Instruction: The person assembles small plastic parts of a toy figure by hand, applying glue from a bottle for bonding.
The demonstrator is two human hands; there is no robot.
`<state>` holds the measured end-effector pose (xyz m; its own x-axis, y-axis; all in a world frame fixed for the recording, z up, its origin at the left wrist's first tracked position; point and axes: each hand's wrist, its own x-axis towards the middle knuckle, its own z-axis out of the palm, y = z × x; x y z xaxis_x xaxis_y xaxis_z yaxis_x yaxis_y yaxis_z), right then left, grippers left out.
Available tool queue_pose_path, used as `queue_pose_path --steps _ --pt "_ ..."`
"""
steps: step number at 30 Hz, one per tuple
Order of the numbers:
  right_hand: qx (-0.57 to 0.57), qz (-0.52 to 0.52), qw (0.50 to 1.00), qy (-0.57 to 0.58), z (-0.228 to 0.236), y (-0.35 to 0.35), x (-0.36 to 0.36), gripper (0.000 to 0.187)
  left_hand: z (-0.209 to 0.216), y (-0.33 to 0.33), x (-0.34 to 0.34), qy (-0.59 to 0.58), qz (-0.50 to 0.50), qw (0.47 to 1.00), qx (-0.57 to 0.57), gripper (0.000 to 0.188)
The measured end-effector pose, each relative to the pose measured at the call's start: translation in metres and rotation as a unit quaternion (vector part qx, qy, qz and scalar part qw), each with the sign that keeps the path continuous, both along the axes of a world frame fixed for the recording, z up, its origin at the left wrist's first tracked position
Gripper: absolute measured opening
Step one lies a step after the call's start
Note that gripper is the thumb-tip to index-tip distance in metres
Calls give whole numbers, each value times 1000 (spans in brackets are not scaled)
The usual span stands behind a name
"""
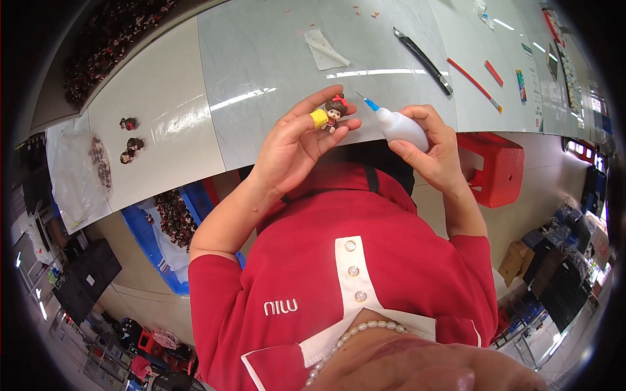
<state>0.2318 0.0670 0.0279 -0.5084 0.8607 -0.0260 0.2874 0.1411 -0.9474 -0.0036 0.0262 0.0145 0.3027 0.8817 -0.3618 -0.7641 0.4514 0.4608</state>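
Note:
In my left hand (287, 144) a small doll figurine (335, 109) with brown hair and a red bow is held between the fingers. A yellow finger cover (319, 118) sits on that hand's thumb. My right hand (438, 151) is wrapped round a white squeeze bottle (404, 130) with a blue needle tip (371, 104). The thin needle points toward the doll, with a small gap between them. Both hands are over the near edge of the grey-white table (261, 124).
Beyond my hands lie a paper scrap (324, 52) and a black utility knife (424, 60). To the right are a red-handled brush (475, 85) and a small tube (521, 85). Several small figurines (132, 150) lie left, near a plastic bag (73, 179). Below are a blue crate (149, 246) and red stool (497, 171).

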Motion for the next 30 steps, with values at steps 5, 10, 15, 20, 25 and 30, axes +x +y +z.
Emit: queue_pose_path --steps 5,10,15,20,25,30 --pt "45 -22 999 -4 4 2 2 32 5 0 1 -10 -2 1000 -2 44" --pt "22 -19 999 -13 9 3 4 34 8 -2 1 1 1 1000 -3 44" --pt "13 -11 1000 -17 10 1 4 35 6 -3 0 61 -27 998 12 48" --pt "36 -39 999 1 9 1 5 33 1 -3 1 53 -24 997 40 55" --pt "76 -31 997 -11 12 2 6 32 3 -4 2 81 -16 995 50 55" --pt "96 -26 995 -31 16 3 5 32 -2 -6 4 111 -4 990 82 52"
